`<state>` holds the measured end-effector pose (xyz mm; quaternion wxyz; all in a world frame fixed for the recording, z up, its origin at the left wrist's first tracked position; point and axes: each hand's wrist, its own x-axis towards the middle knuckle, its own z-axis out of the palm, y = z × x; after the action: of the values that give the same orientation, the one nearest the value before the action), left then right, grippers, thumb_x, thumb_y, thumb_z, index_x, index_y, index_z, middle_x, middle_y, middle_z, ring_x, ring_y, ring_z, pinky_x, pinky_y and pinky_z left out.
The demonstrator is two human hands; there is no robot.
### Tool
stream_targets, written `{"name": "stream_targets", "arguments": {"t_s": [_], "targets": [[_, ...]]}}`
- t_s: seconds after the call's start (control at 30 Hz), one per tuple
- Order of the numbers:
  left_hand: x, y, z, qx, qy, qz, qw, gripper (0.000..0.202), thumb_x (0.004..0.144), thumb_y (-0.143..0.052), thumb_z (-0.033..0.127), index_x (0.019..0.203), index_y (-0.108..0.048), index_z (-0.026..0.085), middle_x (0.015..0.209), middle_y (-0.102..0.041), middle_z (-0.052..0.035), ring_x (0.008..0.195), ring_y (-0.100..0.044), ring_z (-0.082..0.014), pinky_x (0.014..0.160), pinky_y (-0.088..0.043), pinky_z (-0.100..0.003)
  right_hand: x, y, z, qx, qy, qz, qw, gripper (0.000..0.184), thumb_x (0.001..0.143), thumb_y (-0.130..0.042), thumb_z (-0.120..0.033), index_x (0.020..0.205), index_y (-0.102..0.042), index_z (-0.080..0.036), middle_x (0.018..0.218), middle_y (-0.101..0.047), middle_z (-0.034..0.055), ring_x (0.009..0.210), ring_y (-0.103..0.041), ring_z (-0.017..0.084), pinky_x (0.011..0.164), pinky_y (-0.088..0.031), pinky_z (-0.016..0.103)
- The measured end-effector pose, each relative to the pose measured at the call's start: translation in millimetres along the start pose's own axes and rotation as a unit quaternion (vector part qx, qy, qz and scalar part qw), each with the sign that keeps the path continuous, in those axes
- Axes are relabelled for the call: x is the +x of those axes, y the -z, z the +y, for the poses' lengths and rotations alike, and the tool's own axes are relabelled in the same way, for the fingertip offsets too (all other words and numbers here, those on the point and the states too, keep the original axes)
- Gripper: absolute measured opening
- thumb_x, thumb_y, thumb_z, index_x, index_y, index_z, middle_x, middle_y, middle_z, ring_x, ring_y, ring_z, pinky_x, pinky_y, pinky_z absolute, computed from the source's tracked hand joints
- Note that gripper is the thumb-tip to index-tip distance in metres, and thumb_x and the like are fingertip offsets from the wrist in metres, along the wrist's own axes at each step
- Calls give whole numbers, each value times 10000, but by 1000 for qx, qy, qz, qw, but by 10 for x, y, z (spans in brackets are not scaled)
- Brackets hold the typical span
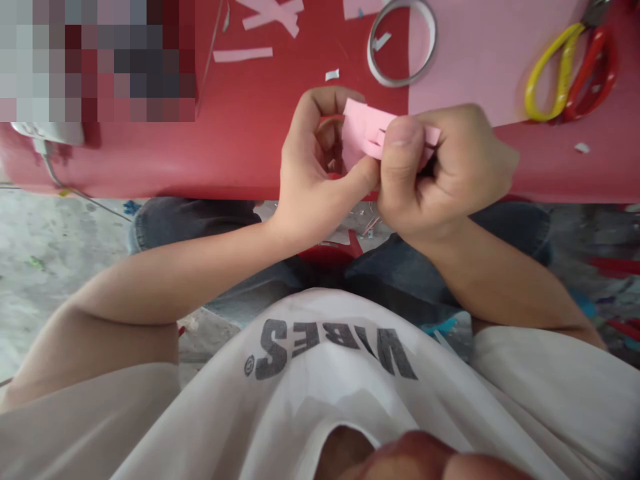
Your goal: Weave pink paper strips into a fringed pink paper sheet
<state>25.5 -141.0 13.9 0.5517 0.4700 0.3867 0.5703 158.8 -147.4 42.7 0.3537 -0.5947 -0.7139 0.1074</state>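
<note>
On the bench (240, 157), from the left, showing one white adapter (55, 133), one pink strip (243, 55), crossed strips (273, 15) too overlapped to count, one white scrap (332, 75). Over the near side, holding one bent pink paper (361, 125) between curled left hand (317, 177) and pinching right hand (440, 167). Beyond, showing one tape roll (431, 32) encircling another scrap (383, 41), one pink sheet (470, 60), one pair of scissors (566, 73).

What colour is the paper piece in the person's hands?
The paper piece is pink; it shows best in the head view, the only one.

Wht tee (310, 400), short loose slvs (115, 407), dk gry "VIBES" lettering (336, 341), sm. circled mark (249, 365), blue denim jeans (185, 220)
</note>
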Motion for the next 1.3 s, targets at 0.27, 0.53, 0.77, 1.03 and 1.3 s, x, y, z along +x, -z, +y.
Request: {"name": "stream_targets", "arguments": {"t_s": [0.27, 0.53, 0.77, 1.03, 1.3], "targets": [[26, 60, -24, -20, 10, -41, 999, 558, 793, -867, 540, 1176, -526, 320, 948, -613, 17, 768, -662, -123, 669, -556, -269, 65, -3, 1, -47, 63, 121, 990, 449, 1098, -404, -445, 756, -556, -199, 638, -485, -21, 579, -459, 91, 599, -382, 291], [71, 70, 63, -81, 30, -71, 994, 620, 714, -947, 435, 1174, -571, 257, 1144, -612, -17, 982, -706, -163, 834, -600, -278, 144, -1, 3, 3, 44, 113, 993, 432, 1082, -465, -459, 731, -496, -208, 641, -473, -28, 588, -410, 89, 603, -340, 299], [99, 78, 146, 2, 80, -80, 994, 530, 723, -921, 416, 1095, -585, 243, 1121, -662, -27, 1036, -723, -206, 879, -619, -325, 121, 51, 11, 20, 54, 67, 996, 439, 1082, -431, -504, 756, -520, -224, 651, -466, -19, 598, -438, 113, 611, -377, 309], [106, 81, 223, 26, 123, -79, 989, 425, 751, -896, 256, 1050, -597, 218, 1015, -666, -16, 987, -736, -204, 859, -614, -342, 138, 52, 45, 15, 91, 87, 992, 426, 1071, -487, -443, 720, -526, -205, 620, -424, -29, 574, -412, 92, 590, -342, 298], [105, 138, 67, -28, 89, -94, 991, 535, 688, -936, 489, 1040, -600, 269, 985, -687, 0, 872, -698, -176, 791, -603, -344, 137, 46, 59, 34, 101, 99, 989, 421, 1080, -483, -465, 750, -562, -215, 635, -435, -29, 590, -437, 101, 603, -343, 305]]}}
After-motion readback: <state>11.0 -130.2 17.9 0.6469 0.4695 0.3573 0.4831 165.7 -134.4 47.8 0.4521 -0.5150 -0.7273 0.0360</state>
